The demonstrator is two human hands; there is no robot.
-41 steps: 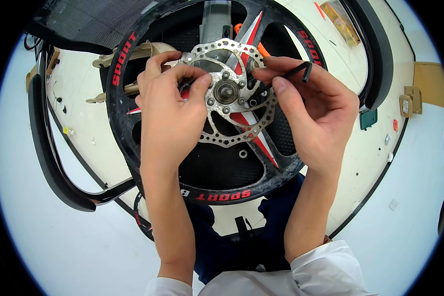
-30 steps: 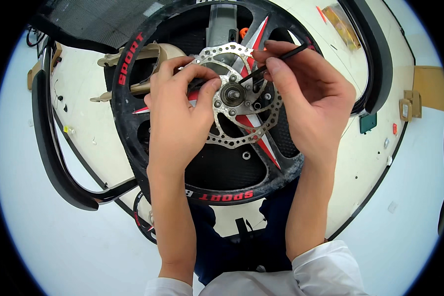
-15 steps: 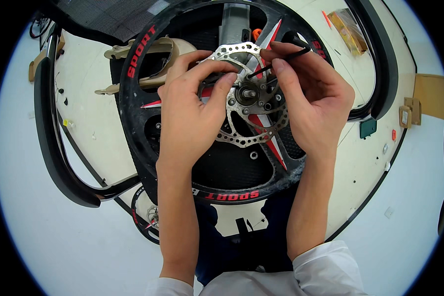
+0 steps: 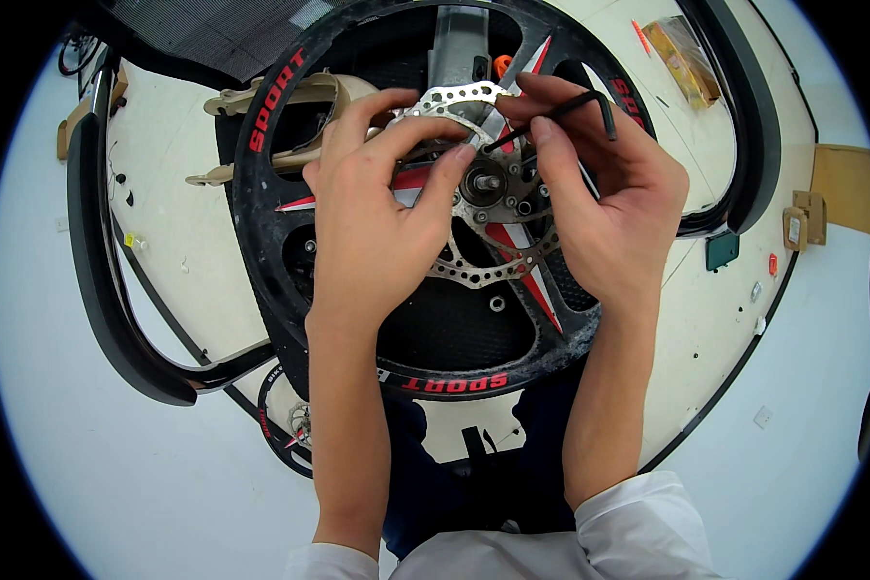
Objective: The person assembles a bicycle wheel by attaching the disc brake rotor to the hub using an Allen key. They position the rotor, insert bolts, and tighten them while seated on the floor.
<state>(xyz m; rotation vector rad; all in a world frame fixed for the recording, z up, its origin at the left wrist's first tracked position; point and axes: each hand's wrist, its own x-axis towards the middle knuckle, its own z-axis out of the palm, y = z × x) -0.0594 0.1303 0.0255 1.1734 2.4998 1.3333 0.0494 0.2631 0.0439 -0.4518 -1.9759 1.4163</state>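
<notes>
A black spoked wheel [image 4: 262, 215] with red and white accents lies flat before me, a silver drilled brake disc [image 4: 473, 276] around its hub [image 4: 487, 182]. My right hand [image 4: 609, 184] pinches a black hex key [image 4: 572, 103] between thumb and fingers. The key's long arm slants down-left to the disc near the hub, and its short bent end sticks out past my fingers. My left hand [image 4: 382, 208] is curled over the disc's left side, thumb and forefinger closed beside the key's tip. Whether the tip sits in a bolt is too small to tell.
Under the wheel is a black seat between two curved armrests [image 4: 754, 126] [image 4: 97, 251]. A beige plastic part [image 4: 304, 155] lies at left, a loose nut [image 4: 498, 304] inside the wheel opening. On the floor are a green case [image 4: 721, 251], cardboard boxes [image 4: 804, 218] and another wheel [image 4: 300, 423].
The hex key has turned, so its short bent end now points down toward me. My right fingers have shifted along with it; my left hand has barely moved.
</notes>
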